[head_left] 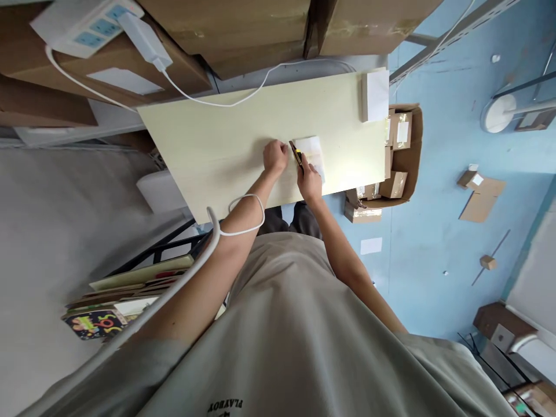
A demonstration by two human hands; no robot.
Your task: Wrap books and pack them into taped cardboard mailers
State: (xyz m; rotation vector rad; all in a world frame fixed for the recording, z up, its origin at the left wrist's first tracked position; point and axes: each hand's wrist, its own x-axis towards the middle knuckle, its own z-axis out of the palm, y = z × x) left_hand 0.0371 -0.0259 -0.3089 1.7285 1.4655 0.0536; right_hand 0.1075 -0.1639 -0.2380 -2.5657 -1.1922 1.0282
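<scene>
My right hand grips a black and yellow utility knife, its tip pointing up and to the left. Under and beside that hand lies a flat white packet on the pale yellow tabletop. My left hand is closed just left of the knife's tip, fingers curled in a pinch. Whatever those fingers hold, if anything, is too small to make out. A small gap separates the left hand from the packet.
A white box-like stack stands at the table's far right corner. Behind are cardboard boxes and a power strip, whose white cable crosses the table. An open carton of small boxes sits right of the table.
</scene>
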